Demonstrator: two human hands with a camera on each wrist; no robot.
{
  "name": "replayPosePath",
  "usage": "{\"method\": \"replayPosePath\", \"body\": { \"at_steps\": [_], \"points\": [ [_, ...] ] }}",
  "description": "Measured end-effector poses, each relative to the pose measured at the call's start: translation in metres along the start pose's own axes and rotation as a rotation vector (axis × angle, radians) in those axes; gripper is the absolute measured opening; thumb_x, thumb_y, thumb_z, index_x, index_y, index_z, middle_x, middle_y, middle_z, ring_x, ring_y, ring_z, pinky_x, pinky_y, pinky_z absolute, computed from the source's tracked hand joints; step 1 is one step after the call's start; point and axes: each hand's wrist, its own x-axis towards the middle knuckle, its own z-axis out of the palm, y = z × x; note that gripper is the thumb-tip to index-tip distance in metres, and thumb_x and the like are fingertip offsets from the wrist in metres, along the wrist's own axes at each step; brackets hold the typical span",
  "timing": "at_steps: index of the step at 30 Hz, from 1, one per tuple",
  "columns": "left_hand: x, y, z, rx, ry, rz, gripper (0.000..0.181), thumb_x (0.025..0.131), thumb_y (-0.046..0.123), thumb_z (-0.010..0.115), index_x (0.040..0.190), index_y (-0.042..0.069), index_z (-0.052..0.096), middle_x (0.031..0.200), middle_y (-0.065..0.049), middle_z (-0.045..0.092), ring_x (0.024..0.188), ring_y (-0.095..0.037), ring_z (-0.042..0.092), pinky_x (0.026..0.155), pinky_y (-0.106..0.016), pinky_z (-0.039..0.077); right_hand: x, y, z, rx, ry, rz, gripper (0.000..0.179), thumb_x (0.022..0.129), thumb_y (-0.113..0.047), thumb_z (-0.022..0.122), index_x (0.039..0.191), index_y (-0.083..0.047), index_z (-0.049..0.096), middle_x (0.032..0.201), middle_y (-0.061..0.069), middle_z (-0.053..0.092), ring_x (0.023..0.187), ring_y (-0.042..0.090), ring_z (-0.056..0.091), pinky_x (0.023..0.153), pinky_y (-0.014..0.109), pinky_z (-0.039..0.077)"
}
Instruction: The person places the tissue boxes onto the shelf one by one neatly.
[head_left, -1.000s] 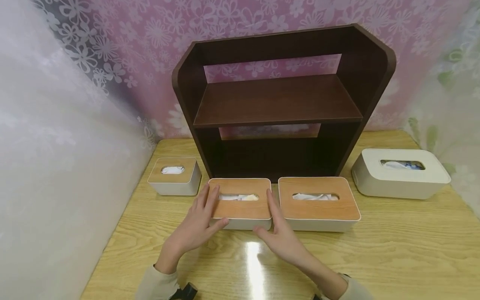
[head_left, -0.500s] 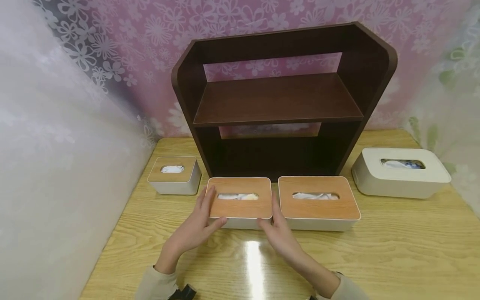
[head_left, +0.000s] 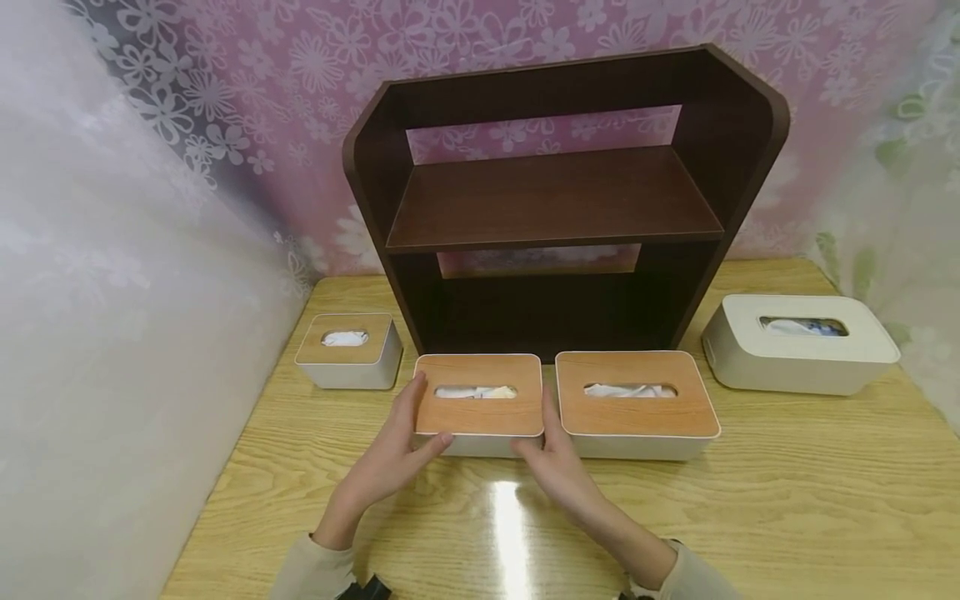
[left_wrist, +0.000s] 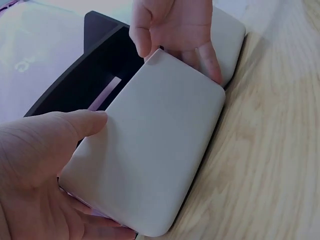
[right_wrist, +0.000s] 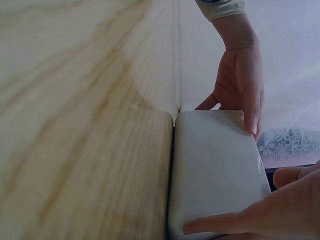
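A white tissue box (head_left: 480,417) with a wood-look lid stands on the table before the dark shelf, white tissue showing in its slot. My left hand (head_left: 393,454) grips its left end, thumb on the front and fingers round the side. At the right end, my right hand (head_left: 566,475) holds it likewise, fingers in the narrow gap beside a second, wider tissue box (head_left: 637,421). In the left wrist view, the held box's plain front (left_wrist: 150,145) lies between both hands. The right wrist view shows its front (right_wrist: 215,170) low over the wood surface.
Behind stands a dark brown two-level shelf (head_left: 555,200). A small wood-lidded tissue box (head_left: 348,350) sits to the left, and an all-white tissue box (head_left: 802,346) at the far right. A pale wall (head_left: 112,333) borders the wooden table (head_left: 787,500) on the left.
My right hand has shifted slightly right, its fingers sliding down into the gap beside the box. My left fingers have moved off the lid's edge to the left side. The box has barely moved.
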Motion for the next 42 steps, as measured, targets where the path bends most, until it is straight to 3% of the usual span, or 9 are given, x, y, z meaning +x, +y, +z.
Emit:
{"method": "replayPosePath", "body": {
  "at_steps": [12, 19, 21, 28, 32, 42],
  "points": [
    [-0.002, 0.001, 0.0, -0.039, 0.056, 0.014, 0.091, 0.096, 0.035, 0.066, 0.16, 0.01, 0.008, 0.165, -0.013, 0.012, 0.15, -0.029, 0.016, 0.118, -0.049, 0.02, -0.002, -0.004, 0.001, -0.022, -0.007, -0.019, 0.095, 0.094, -0.008, 0.057, 0.159, -0.014, -0.013, 0.165, 0.007, -0.016, 0.15, 0.03, -0.009, 0.119, 0.056, 0.007],
    [-0.003, 0.003, -0.003, -0.039, 0.082, 0.037, 0.091, 0.096, 0.034, 0.067, 0.16, 0.011, 0.007, 0.165, -0.012, 0.012, 0.15, -0.027, 0.017, 0.117, -0.046, 0.022, -0.001, -0.007, 0.0, -0.022, -0.011, -0.036, 0.095, 0.094, -0.008, 0.057, 0.159, -0.015, -0.012, 0.165, 0.004, -0.016, 0.149, 0.03, 0.01, 0.118, 0.053, 0.015],
    [-0.003, 0.004, -0.004, -0.04, 0.087, 0.04, 0.091, 0.095, 0.034, 0.067, 0.16, 0.011, 0.007, 0.165, -0.011, 0.012, 0.15, -0.026, 0.017, 0.117, -0.045, 0.022, 0.0, -0.008, -0.001, -0.019, -0.016, -0.049, 0.095, 0.094, -0.008, 0.056, 0.159, -0.014, -0.012, 0.165, 0.004, -0.015, 0.151, 0.028, 0.004, 0.118, 0.053, 0.015],
    [0.0, 0.008, -0.007, -0.034, 0.102, 0.055, 0.09, 0.096, 0.034, 0.067, 0.16, 0.01, 0.008, 0.165, -0.01, 0.012, 0.15, -0.026, 0.018, 0.117, -0.047, 0.023, 0.001, -0.013, -0.003, -0.02, -0.033, -0.099, 0.093, 0.095, -0.007, 0.056, 0.158, -0.013, -0.012, 0.166, 0.007, -0.003, 0.151, 0.027, 0.005, 0.118, 0.053, 0.013],
    [0.004, 0.011, -0.01, -0.039, 0.099, 0.068, 0.09, 0.096, 0.032, 0.067, 0.16, 0.01, 0.008, 0.165, -0.009, 0.012, 0.15, -0.025, 0.018, 0.117, -0.046, 0.023, 0.003, -0.017, -0.005, -0.038, -0.035, -0.093, 0.093, 0.096, -0.008, 0.056, 0.158, -0.012, -0.014, 0.166, 0.006, -0.006, 0.151, 0.026, -0.004, 0.119, 0.054, 0.01],
    [0.02, 0.012, -0.019, -0.083, 0.09, 0.082, 0.088, 0.096, 0.031, 0.066, 0.16, 0.011, 0.008, 0.165, -0.005, 0.012, 0.151, -0.023, 0.016, 0.117, -0.048, 0.023, 0.015, -0.034, -0.009, -0.053, -0.031, -0.06, 0.094, 0.096, -0.009, 0.055, 0.158, -0.017, -0.014, 0.166, 0.003, -0.008, 0.152, 0.021, -0.005, 0.121, 0.051, 0.007]
  ]
}}
